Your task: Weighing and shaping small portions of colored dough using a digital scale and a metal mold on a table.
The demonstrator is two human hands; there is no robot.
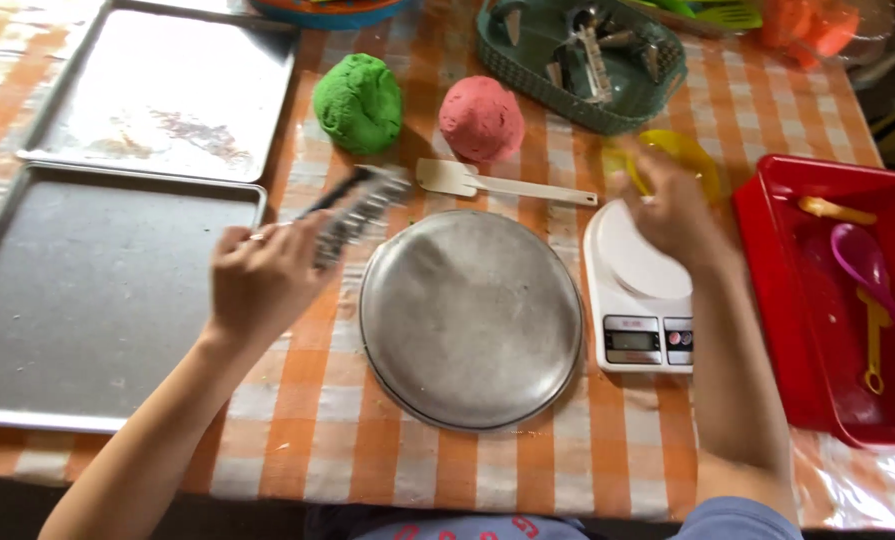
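**Hands over the dough counter**

While the left hand (262, 280) is grasping a blurred metal tool (359, 210) left of the centre, the right hand (672, 210) is closing on a yellow piece (679, 160) above the white scale (639, 290). Both the green dough ball (358, 102) and the pink dough ball (481, 118) are lying whole in the upper middle, and the round metal plate (470, 318) is staying bare, so the shaping seems hardly begun. An orange checked cloth is covering the counter (317, 440); the room is not showing.

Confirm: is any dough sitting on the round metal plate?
No: the round metal plate is bare, while the green dough ball and pink dough ball rest on the checked tablecloth behind it.
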